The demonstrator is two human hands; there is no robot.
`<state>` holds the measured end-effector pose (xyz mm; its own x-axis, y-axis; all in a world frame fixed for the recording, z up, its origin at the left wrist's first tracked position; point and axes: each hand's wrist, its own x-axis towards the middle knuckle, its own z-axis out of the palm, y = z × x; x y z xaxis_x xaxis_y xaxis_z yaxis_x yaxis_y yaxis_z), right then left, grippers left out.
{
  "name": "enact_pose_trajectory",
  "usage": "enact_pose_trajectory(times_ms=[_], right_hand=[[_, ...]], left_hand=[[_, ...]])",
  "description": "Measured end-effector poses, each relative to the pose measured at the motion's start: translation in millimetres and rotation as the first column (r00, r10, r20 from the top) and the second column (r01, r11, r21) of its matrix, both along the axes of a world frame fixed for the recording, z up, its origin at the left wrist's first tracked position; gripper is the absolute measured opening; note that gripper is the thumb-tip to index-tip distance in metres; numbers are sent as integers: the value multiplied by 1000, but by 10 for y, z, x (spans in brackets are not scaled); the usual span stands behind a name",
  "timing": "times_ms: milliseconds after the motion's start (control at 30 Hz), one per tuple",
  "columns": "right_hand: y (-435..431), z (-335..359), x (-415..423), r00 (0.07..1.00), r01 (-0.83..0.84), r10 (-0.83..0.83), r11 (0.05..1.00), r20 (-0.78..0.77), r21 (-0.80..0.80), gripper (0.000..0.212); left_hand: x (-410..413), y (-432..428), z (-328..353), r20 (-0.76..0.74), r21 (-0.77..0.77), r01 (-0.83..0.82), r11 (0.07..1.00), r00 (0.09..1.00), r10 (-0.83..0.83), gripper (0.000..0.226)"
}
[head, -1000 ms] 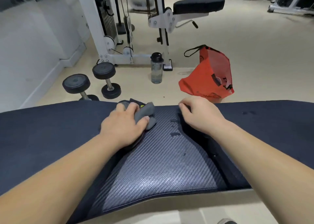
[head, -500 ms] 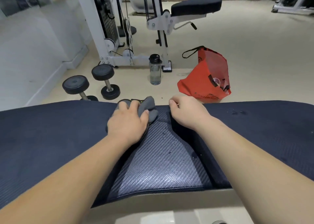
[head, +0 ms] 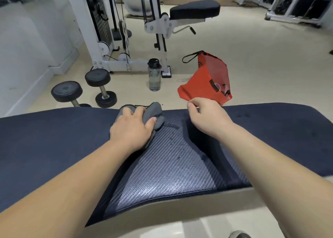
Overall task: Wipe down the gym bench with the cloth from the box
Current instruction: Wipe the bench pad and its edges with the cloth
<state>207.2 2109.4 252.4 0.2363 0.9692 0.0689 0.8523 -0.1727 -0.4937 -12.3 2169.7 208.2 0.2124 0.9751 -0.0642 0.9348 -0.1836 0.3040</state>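
The dark navy gym bench (head: pixel 54 138) runs across the view in front of me, with a shiny woven-pattern panel (head: pixel 167 172) in its middle that shows small wet spots. My left hand (head: pixel 132 129) grips a bunched grey cloth (head: pixel 155 112) and presses it on the bench near the far edge, at the panel's top left. My right hand (head: pixel 207 115) rests at the far edge just right of the panel, fingers curled at the rim; what they grip is hidden.
On the beige floor beyond the bench lie a red bag (head: pixel 209 80), a clear water bottle (head: pixel 154 75) and two black dumbbells (head: pixel 81 91). A white cable machine (head: pixel 111 39) with a padded seat (head: pixel 194 9) stands behind them. A wall runs along the left.
The left hand with the cloth has slid a little along the bench's far edge. The right hand has moved left and closer to the left hand. The camera has tilted up slightly.
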Motion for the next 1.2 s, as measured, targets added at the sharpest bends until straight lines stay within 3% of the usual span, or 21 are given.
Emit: enact_pose_trajectory(times_ms=[167, 300, 367, 567, 767, 833, 900, 967, 1100, 1167, 1200], right_hand=[[-275, 78, 313, 1000, -7, 4, 994, -30, -110, 34], [-504, -14, 509, 999, -9, 4, 992, -44, -129, 30], [-464, -7, 573, 999, -28, 25, 990, -21, -140, 29], [-517, -68, 634, 998, -64, 62, 995, -25, -78, 28], [-519, -139, 717, 990, -126, 130, 990, 51, -65, 27], [-487, -134, 714, 990, -132, 136, 988, 46, -82, 27], [-481, -152, 711, 988, -142, 149, 982, 45, -127, 28], [-477, -160, 724, 987, -147, 155, 979, 49, -140, 29], [-422, -143, 721, 982, -165, 173, 981, 79, -101, 29], [-388, -148, 694, 978, -178, 189, 975, 82, -134, 30], [-379, -156, 681, 976, -186, 201, 969, 80, -163, 30]], left_hand=[[212, 111, 95, -21, -23, 48, 999, 999, -48, 52], [345, -333, 66, -26, 10, 332, 943, 943, -331, 54], [321, -250, 92, -7, -44, 386, 921, 922, -387, 53], [541, 41, 77, -15, -20, 69, 997, 997, -69, 51], [557, -400, 91, -1, 8, 402, 916, 916, -402, 53], [548, -128, 75, -24, -12, 305, 952, 952, -305, 53], [629, 51, 86, 4, -26, 77, 997, 997, -77, 53], [781, -60, 74, 5, 1, 3, 1000, 1000, -3, 51], [670, -555, 97, -43, 58, 362, 930, 932, -360, 52], [521, -308, 132, -55, 16, 416, 909, 908, -415, 54], [488, -125, 137, -83, 0, 368, 930, 927, -366, 54]])
